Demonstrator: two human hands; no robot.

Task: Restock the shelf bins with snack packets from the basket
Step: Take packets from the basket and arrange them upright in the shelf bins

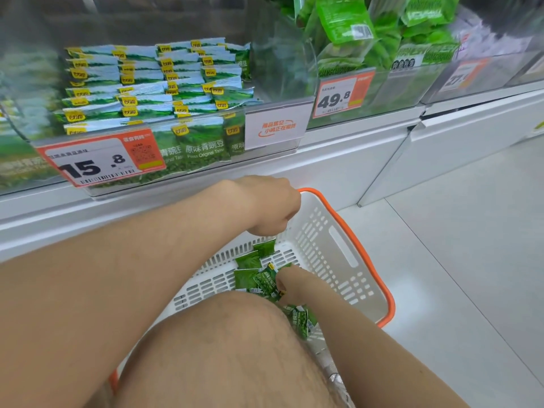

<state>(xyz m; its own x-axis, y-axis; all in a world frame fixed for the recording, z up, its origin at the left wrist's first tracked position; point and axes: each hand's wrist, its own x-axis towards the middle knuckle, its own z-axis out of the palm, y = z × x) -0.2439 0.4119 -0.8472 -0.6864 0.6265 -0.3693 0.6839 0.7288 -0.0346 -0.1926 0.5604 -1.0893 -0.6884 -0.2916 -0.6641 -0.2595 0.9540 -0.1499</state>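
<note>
The left arm stretches forward from the lower left, and the left hand (269, 206) is curled in a fist round the far orange rim of the white slotted basket (332, 260), which sits on the floor (471, 260) below the shelf. The right arm comes in from the lower right past a bare knee (223, 343). The right hand (294, 285) is down inside the basket, fingers bent and pinching one green pea packet (266, 282) on top of the loose packets (248, 260) on the basket bottom. Above, the clear shelf bin (206, 172) holds stacked pea packets behind a 15.8 price tag (100, 157).
</note>
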